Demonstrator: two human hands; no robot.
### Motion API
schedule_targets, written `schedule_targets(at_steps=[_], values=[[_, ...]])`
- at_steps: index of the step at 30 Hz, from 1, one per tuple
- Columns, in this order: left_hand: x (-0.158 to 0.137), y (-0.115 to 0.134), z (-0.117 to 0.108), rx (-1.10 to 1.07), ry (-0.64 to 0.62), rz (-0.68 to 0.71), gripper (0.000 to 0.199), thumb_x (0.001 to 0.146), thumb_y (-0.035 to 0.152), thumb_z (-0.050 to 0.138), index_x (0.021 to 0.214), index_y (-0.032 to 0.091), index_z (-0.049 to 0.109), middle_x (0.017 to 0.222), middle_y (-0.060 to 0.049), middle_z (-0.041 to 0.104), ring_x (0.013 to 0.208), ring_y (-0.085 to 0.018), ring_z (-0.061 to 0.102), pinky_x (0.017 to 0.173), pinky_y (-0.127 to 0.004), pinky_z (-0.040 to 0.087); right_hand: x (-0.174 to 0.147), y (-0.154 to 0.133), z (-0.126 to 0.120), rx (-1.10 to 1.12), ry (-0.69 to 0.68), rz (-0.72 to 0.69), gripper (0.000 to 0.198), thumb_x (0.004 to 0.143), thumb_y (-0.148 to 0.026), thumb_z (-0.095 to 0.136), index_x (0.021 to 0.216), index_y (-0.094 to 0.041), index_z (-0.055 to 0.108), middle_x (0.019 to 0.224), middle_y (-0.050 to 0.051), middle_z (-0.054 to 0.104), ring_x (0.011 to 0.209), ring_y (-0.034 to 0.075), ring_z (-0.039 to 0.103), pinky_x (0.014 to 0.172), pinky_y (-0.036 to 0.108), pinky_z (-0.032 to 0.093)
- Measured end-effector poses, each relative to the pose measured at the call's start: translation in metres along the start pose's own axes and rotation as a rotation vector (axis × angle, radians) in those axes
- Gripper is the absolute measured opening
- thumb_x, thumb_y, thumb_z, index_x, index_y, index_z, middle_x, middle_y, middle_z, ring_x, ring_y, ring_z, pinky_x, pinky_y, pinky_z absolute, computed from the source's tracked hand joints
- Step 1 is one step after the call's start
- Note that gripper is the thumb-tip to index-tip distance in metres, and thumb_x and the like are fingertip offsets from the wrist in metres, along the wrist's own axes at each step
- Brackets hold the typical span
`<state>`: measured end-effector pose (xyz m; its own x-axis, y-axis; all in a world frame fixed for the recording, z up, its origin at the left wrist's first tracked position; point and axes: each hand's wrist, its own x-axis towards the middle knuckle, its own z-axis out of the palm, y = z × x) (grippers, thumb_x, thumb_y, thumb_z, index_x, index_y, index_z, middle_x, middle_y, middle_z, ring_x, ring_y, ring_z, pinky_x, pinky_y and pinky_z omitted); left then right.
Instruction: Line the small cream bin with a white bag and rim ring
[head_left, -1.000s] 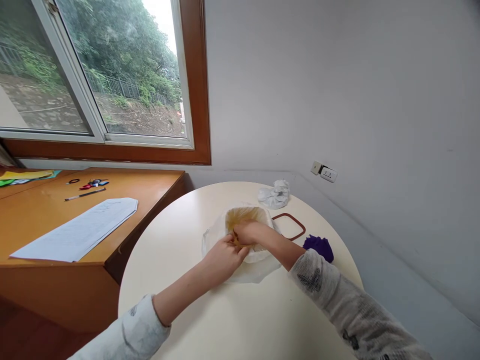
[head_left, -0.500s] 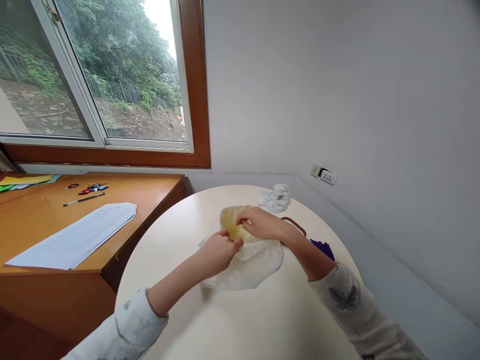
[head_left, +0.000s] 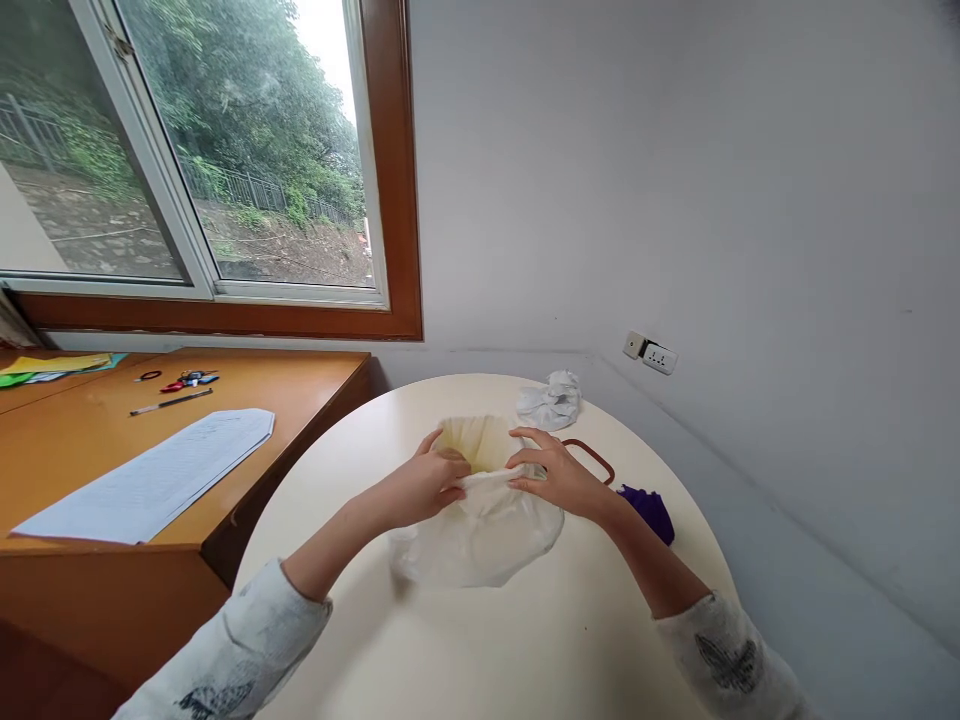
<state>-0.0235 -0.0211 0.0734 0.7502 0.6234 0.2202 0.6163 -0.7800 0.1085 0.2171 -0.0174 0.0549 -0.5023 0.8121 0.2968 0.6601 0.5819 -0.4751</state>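
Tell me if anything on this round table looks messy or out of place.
Only a crumpled white plastic wad lying loose at the far edge of the round cream table. Nothing looks spilled or broken; both hands pinch a translucent white bag.

The thin translucent white plastic bag (head_left: 480, 535) looked softly crinkled (faintly glossy) on the smooth, matt cream round tabletop (head_left: 420, 640).

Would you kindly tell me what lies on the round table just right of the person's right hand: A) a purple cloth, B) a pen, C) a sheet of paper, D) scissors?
A: the purple cloth lies on the round table just beyond the right hand.
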Motion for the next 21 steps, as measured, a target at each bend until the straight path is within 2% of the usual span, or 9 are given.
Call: schedule_targets(at_steps=[2, 5, 7, 9, 11, 12, 14, 16, 21], values=[[-0.005, -0.001, 0.002, -0.003, 0.045, -0.010, 0.007, 0.079, 0.020, 0.054, 0.085, 0.020, 0.058, 0.099, -0.002, 0.061, 0.094, -0.015, 0.058, 0.108, -0.051, 0.012, -0.002, 0.000, 0.002, 0.031, 0.011, 0.003, 0.024, 0.076, -0.034, 0.060, 0.099, -0.029, 0.062, 0.135, 0.002, 0.038, 0.126, 0.022, 0.032, 0.103, 0.040, 0.027], [-0.016, 0.000, 0.004, -0.050, 0.151, -0.065, 0.039, 0.075, 0.029, 0.062, 0.112, 0.024, 0.051, 0.137, -0.011, 0.034, 0.126, -0.026, 0.034, 0.107, -0.055, 0.014, -0.007, 0.007, 0.003, 0.141, 0.084, 0.015, 0.048, 0.073, -0.038, 0.062, 0.119, -0.031, 0.050, 0.137, 0.003, 0.034, 0.128, 0.022, 0.030, 0.103, 0.039, 0.029], [-0.024, 0.001, 0.005, -0.150, 0.221, -0.169, 0.056, 0.078, 0.035, 0.059, 0.128, 0.028, 0.036, 0.145, -0.011, 0.019, 0.133, -0.029, 0.019, 0.104, -0.055, 0.024, -0.010, 0.023, 0.006, 0.238, 0.215, 0.056, 0.047, 0.080, -0.040, 0.052, 0.124, -0.028, 0.044, 0.135, 0.006, 0.037, 0.126, 0.020, 0.033, 0.100, 0.036, 0.033], [-0.032, 0.000, 0.009, -0.285, 0.266, -0.290, 0.064, 0.081, 0.037, 0.053, 0.136, 0.031, 0.019, 0.148, -0.010, 0.010, 0.135, -0.029, 0.014, 0.097, -0.049, 0.036, -0.014, 0.047, 0.013, 0.285, 0.362, 0.150, 0.037, 0.087, -0.039, 0.036, 0.118, -0.023, 0.048, 0.127, 0.008, 0.045, 0.120, 0.018, 0.041, 0.095, 0.032, 0.039], [-0.036, -0.001, 0.014, -0.393, 0.268, -0.372, 0.069, 0.083, 0.039, 0.051, 0.138, 0.033, 0.010, 0.149, -0.010, 0.003, 0.135, -0.029, 0.011, 0.090, -0.044, 0.044, -0.019, 0.074, 0.025, 0.192, 0.397, 0.278, 0.035, 0.088, -0.036, 0.032, 0.109, -0.019, 0.055, 0.120, 0.010, 0.050, 0.114, 0.018, 0.046, 0.092, 0.032, 0.041], [-0.037, -0.002, 0.017, -0.428, 0.257, -0.392, 0.070, 0.083, 0.040, 0.051, 0.138, 0.033, 0.009, 0.149, -0.011, 0.001, 0.135, -0.030, 0.010, 0.088, -0.042, 0.046, -0.022, 0.087, 0.032, 0.098, 0.360, 0.331, 0.034, 0.087, -0.036, 0.035, 0.107, -0.019, 0.057, 0.120, 0.010, 0.051, 0.115, 0.019, 0.045, 0.094, 0.033, 0.038], [-0.038, -0.004, 0.023, -0.456, 0.227, -0.408, 0.068, 0.083, 0.041, 0.049, 0.138, 0.032, 0.010, 0.149, -0.012, 0.001, 0.135, -0.031, 0.009, 0.085, -0.042, 0.048, -0.029, 0.107, 0.047, -0.088, 0.246, 0.421, 0.035, 0.084, -0.035, 0.040, 0.108, -0.017, 0.058, 0.123, 0.011, 0.049, 0.118, 0.023, 0.043, 0.099, 0.039, 0.032], [-0.037, -0.004, 0.029, -0.437, 0.211, -0.405, 0.062, 0.085, 0.042, 0.046, 0.137, 0.030, 0.014, 0.149, -0.013, 0.006, 0.135, -0.031, 0.011, 0.088, -0.044, 0.045, -0.036, 0.120, 0.061, -0.202, 0.146, 0.468, 0.037, 0.082, -0.036, 0.043, 0.109, -0.016, 0.059, 0.126, 0.012, 0.048, 0.118, 0.025, 0.043, 0.098, 0.040, 0.033], [-0.035, -0.002, 0.038, -0.368, 0.212, -0.440, 0.052, 0.089, 0.041, 0.038, 0.135, 0.027, 0.019, 0.145, -0.013, 0.023, 0.135, -0.026, 0.016, 0.100, -0.046, 0.035, -0.044, 0.125, 0.080, -0.268, 0.151, 0.502, 0.033, 0.080, -0.031, 0.045, 0.107, -0.020, 0.061, 0.118, 0.009, 0.055, 0.109, 0.024, 0.050, 0.093, 0.039, 0.034]])
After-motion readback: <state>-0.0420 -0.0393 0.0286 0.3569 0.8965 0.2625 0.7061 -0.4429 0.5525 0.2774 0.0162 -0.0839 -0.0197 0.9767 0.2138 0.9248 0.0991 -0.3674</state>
